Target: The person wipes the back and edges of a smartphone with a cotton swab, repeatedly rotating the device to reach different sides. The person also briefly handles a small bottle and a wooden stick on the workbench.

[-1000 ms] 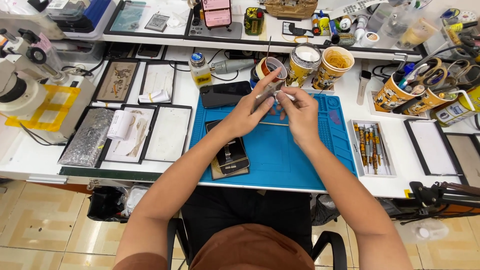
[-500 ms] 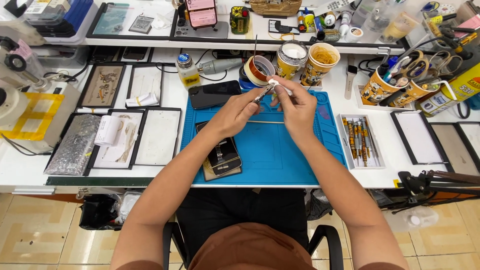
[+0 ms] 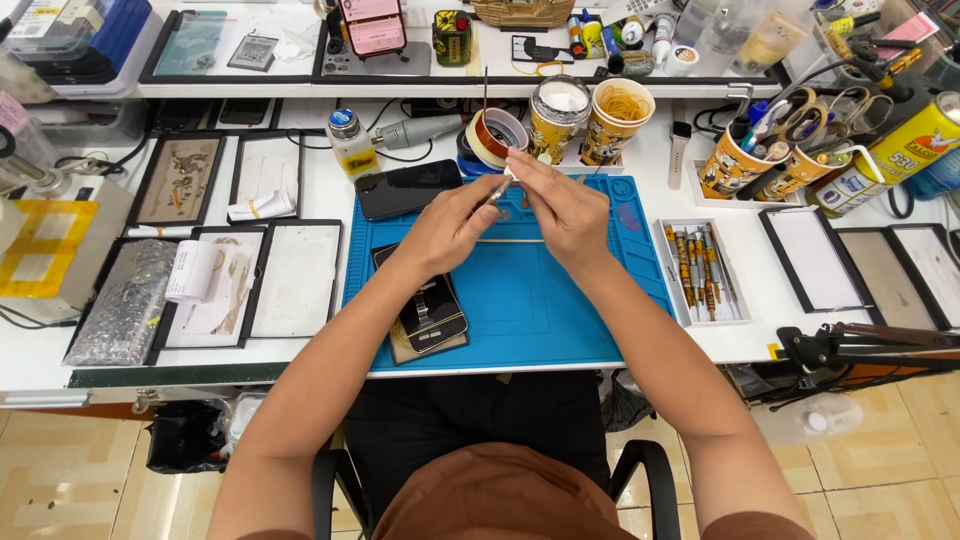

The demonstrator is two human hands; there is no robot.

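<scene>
Both hands [image 3: 510,205] have risen slightly, pinching metal tweezers [image 3: 497,190] over blue mat [image 3: 560,300]

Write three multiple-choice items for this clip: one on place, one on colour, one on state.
1. Where does the opened phone lie?
A. on the mat's left part
B. in the screwdriver tray
C. on the upper shelf

2. What colour is the work mat?
A. grey
B. blue
C. yellow

3. How are the left hand and right hand placed?
A. flat on the mat
B. raised together, pinching a slim metal tool
C. resting on the chair

Answers: 1 A, it overlaps the mat's left edge; 2 B, the mat is plainly blue; 3 B, the fingertips meet above the mat.
</scene>
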